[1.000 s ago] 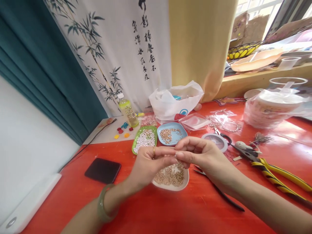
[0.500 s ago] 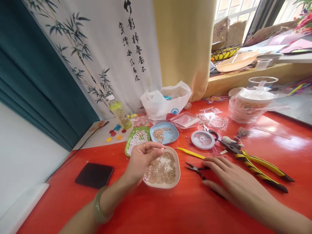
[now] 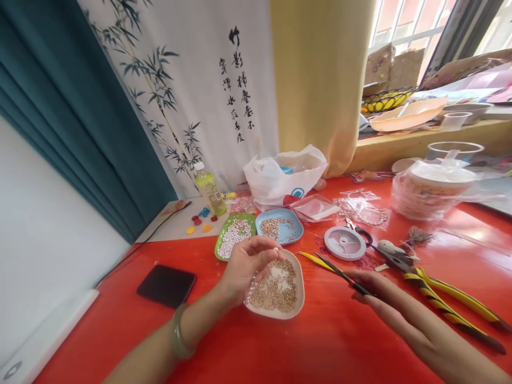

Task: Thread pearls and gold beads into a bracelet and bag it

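Note:
My left hand [image 3: 246,266] is pinched closed on a small white pearl bead [image 3: 276,250], over the edge of a cream tray [image 3: 301,288] of small gold beads. My right hand [image 3: 384,293] grips small black-handled pliers [image 3: 340,273], raised off the table with the tips pointing left. Yellow tweezers [image 3: 310,258] lie just behind the pliers. A green tray [image 3: 220,250] of white pearl beads and a blue tray [image 3: 298,232] of gold pieces stand beyond my left hand.
A black phone [image 3: 167,285] lies at left. Toward the back stand a bottle [image 3: 212,192], a white plastic bag [image 3: 268,181] and a wrapped tub [image 3: 434,189]. A spool [image 3: 344,243], scissors [image 3: 362,234] and large yellow-black pliers [image 3: 444,298] lie at right.
My right hand has picked the small pliers up off the table; they now point left. My left hand keeps its pinch on the bead. The whole view has shifted slightly.

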